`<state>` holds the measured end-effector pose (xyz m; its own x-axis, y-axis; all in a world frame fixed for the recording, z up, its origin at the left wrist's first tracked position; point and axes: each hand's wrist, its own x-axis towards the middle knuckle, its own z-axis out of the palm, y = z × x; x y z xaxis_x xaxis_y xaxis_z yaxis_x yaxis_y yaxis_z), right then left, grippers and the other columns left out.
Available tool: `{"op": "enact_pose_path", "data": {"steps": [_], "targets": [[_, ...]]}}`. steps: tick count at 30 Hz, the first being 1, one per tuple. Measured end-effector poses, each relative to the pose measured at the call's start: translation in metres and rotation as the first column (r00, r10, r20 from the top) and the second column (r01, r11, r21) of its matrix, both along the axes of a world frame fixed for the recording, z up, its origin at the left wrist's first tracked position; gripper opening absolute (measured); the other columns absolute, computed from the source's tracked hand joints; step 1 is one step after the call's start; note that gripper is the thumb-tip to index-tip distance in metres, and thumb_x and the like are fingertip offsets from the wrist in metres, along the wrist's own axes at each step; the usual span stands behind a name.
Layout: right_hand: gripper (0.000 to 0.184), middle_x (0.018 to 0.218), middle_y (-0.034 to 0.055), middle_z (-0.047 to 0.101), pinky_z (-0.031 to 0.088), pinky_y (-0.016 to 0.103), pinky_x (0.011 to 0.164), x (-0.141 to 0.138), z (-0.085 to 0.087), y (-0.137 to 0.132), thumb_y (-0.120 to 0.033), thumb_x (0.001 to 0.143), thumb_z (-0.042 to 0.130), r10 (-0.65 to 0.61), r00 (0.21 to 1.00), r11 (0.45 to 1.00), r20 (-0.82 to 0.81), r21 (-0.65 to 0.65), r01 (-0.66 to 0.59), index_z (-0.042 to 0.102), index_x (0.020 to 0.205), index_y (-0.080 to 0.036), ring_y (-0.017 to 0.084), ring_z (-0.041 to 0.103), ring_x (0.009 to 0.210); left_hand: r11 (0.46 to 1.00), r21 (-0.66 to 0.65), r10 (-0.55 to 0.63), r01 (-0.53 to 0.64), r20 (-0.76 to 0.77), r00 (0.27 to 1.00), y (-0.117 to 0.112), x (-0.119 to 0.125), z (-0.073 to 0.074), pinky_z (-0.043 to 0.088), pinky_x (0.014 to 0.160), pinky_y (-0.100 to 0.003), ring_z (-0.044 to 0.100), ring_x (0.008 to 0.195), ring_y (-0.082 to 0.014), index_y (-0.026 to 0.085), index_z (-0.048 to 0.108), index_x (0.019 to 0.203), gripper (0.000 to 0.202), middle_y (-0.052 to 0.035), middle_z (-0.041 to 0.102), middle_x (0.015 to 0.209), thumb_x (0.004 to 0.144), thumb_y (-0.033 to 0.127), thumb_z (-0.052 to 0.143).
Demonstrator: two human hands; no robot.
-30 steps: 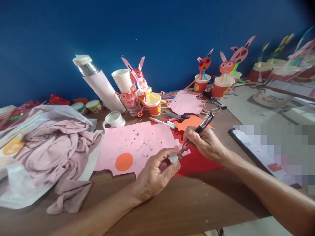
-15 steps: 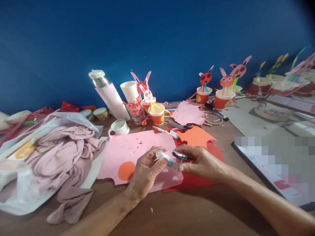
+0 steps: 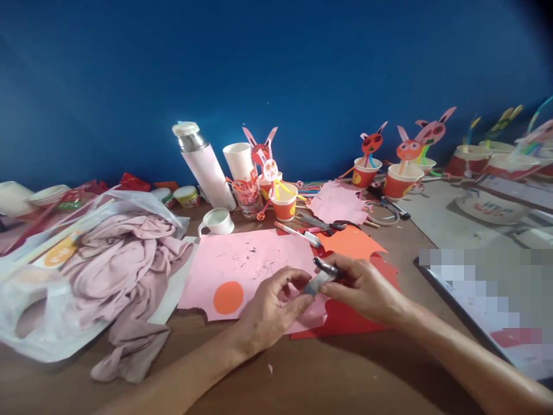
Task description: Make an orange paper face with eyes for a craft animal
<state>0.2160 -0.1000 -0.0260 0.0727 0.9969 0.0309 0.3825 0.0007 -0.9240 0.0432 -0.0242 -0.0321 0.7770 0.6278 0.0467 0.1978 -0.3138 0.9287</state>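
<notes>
My left hand (image 3: 272, 308) and my right hand (image 3: 367, 288) meet over the pink paper sheet (image 3: 250, 262). Between their fingertips is a small clear glue tube (image 3: 317, 282), pinched from both sides. My right hand also grips a black pen (image 3: 326, 267) that lies across its fingers. An orange paper circle (image 3: 228, 297) lies on the pink sheet just left of my left hand. Red paper (image 3: 345, 320) lies under my right hand, and an orange jagged cutout (image 3: 352, 243) lies behind it.
Crumpled mauve cloth (image 3: 125, 259) on a plastic bag fills the left. At the back stand a flask (image 3: 205, 167), stacked cups (image 3: 239, 160), a white cap (image 3: 217, 221) and paper-cup bunny crafts (image 3: 283, 199). Scissors (image 3: 322, 222) and a marker (image 3: 298, 233) lie mid-table. A tablet (image 3: 488, 311) lies right.
The pen went from upright in my right hand to lying flat across its fingers. Both hands came together on the glue tube. The view shifted down and left.
</notes>
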Motion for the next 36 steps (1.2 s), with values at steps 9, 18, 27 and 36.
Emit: {"op": "enact_pose_path", "data": {"steps": [9,18,27,36], "targets": [[0.011,0.062,-0.0045,0.052,0.035,0.018,0.049,0.003,0.011,-0.009,-0.023,0.078,0.054,-0.021,0.979,0.997,0.203,0.073,0.006,0.058,0.087,-0.018,0.008,0.044,0.053,0.999,-0.008,0.051,-0.051,0.007,0.999,0.007,-0.001,-0.009,0.040,0.065,-0.025,0.049,0.068,-0.0124,0.019,0.057,0.087,0.012,0.0006,0.057,0.077,0.079,0.028,0.057],[0.026,0.072,0.0004,0.066,0.036,0.020,0.057,0.008,0.020,-0.012,-0.004,0.069,0.045,0.459,0.733,0.888,0.502,-0.257,-0.380,0.064,0.078,-0.019,0.011,0.056,0.064,0.996,-0.081,-0.029,0.027,-0.022,0.999,-0.006,-0.003,-0.011,0.043,0.066,-0.025,0.054,0.071,-0.0134,0.018,0.052,0.083,0.009,0.0000,0.058,0.076,0.078,0.023,0.057],[0.029,0.072,0.0020,0.068,0.036,0.023,0.056,0.010,0.012,-0.015,-0.008,0.070,0.045,0.464,0.730,0.886,0.502,-0.286,-0.366,0.067,0.081,-0.022,0.015,0.059,0.064,0.999,-0.022,-0.042,0.042,0.007,0.999,-0.008,-0.005,-0.011,0.044,0.069,-0.024,0.056,0.072,-0.0133,0.017,0.053,0.085,0.008,-0.0011,0.061,0.077,0.078,0.020,0.056],[0.017,0.054,-0.0050,0.051,0.030,0.021,0.046,0.028,0.028,-0.013,-0.015,0.076,0.047,0.436,0.811,0.896,0.390,-0.275,-0.350,0.062,0.070,-0.021,0.009,0.043,0.049,0.997,0.045,-0.057,0.055,0.032,0.998,-0.011,-0.003,-0.017,0.044,0.064,-0.024,0.055,0.068,-0.0129,0.016,0.053,0.087,0.015,-0.0013,0.058,0.075,0.078,0.028,0.057]]}}
